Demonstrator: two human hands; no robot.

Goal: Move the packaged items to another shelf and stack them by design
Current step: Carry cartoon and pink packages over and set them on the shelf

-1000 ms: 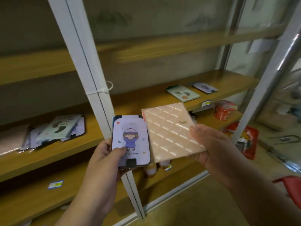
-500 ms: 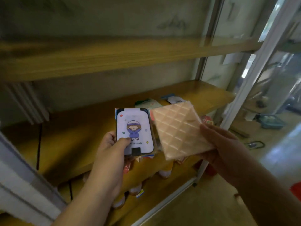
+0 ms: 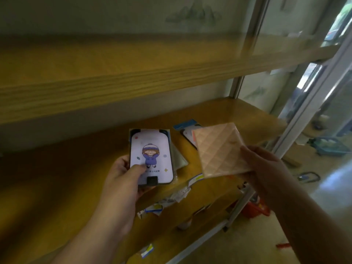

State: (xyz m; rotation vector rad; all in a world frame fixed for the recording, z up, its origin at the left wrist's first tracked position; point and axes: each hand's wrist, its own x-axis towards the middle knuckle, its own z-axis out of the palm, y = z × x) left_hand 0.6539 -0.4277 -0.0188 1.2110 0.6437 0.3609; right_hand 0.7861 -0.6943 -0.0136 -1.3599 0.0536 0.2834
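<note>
Left hand (image 3: 122,180) gripping cartoon packet (image 3: 151,156), right hand (image 3: 266,172) gripping quilted packet (image 3: 221,149)

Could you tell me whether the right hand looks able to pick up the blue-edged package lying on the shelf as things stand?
Probably not yet: the right hand already grips the pink quilted package, which hangs over the blue-edged package on the shelf. It would have to set that down first.
</note>
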